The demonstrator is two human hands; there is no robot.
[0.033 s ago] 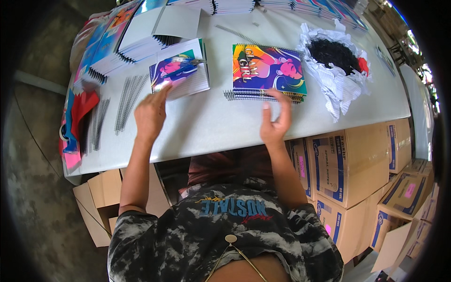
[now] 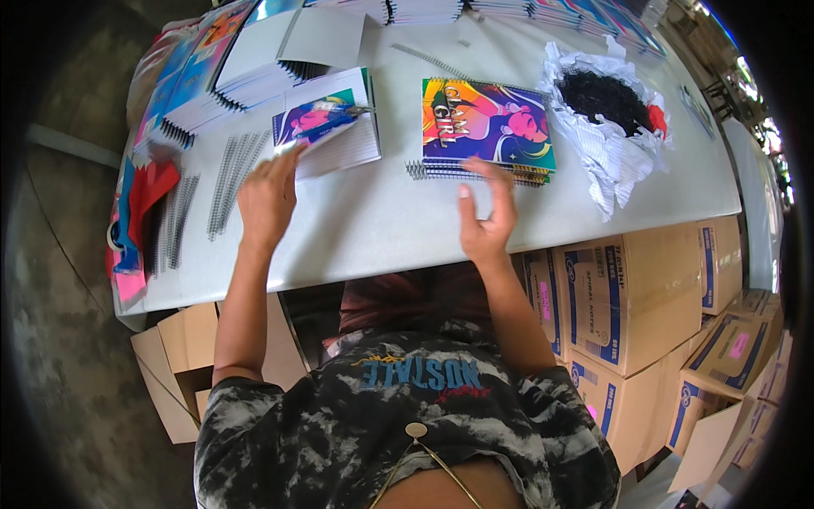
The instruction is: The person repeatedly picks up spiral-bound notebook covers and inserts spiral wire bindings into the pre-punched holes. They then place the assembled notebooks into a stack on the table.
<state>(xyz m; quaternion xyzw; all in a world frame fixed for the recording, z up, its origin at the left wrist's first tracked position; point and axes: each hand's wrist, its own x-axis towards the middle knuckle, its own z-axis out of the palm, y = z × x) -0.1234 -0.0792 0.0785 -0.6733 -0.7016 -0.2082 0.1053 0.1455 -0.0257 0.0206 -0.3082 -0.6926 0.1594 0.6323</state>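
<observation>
My left hand (image 2: 270, 191) is over the table with its fingers bunched, fingertips at the near left corner of a small spiral notebook (image 2: 360, 146) with a colourful illustrated cover. Blue-handled pliers (image 2: 326, 129) lie across that notebook, handle ends close to my fingertips. Whether my fingers touch the pliers or the notebook's corner is hidden. My right hand (image 2: 490, 216) is open, thumb and fingers apart, holding nothing. Its fingertips are at the near edge of a short stack of spiral notebooks (image 2: 483, 123), whose top cover shows a long-haired figure in purple and yellow.
Loose wire spirals (image 2: 233, 182) lie at the left, beside red and blue scraps (image 2: 151, 195). Notebook stacks (image 2: 254, 72) line the far side. Crumpled white paper (image 2: 615, 165) holds a tangled black heap (image 2: 602, 102) at the right. Cardboard boxes (image 2: 640, 293) stand below the table's right side.
My left hand has drawn slightly left and down. My right hand has shifted slightly left. The pliers, smeared before, show more sharply now.
</observation>
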